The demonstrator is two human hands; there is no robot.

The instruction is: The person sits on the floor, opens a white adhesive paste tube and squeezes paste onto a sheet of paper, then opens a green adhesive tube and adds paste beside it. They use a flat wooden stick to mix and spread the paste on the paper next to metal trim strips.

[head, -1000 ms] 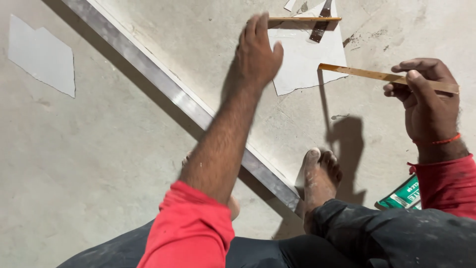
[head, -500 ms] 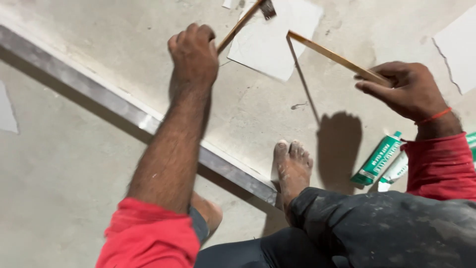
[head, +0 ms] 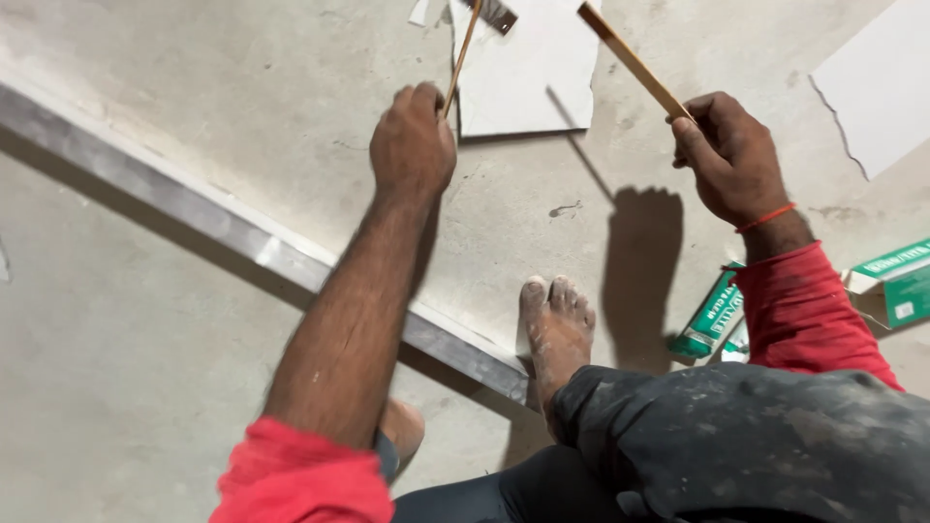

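Note:
My left hand (head: 412, 145) is closed around a thin wooden strip (head: 463, 53) that points up and away over a white tile piece (head: 538, 82) on the concrete floor. In my right hand (head: 731, 155) is a second, wider wooden strip (head: 630, 58), which slants up to the left. Both strips are lifted off the floor. A long metal straightedge (head: 223, 228) lies diagonally across the floor beneath my left forearm. My bare foot (head: 554, 329) rests on the floor at the straightedge's near end.
A metal-bladed tool (head: 492, 12) lies at the top edge on the white tile piece. Another white tile piece (head: 877, 82) is at the upper right. Green and white boxes (head: 717, 315) sit by my right arm, one more (head: 896, 281) at the right edge.
My left hand has closed on the thin strip and lifted it from lying flat to pointing upward. The right hand's strip has swung to slant up to the left. The camera view has shifted.

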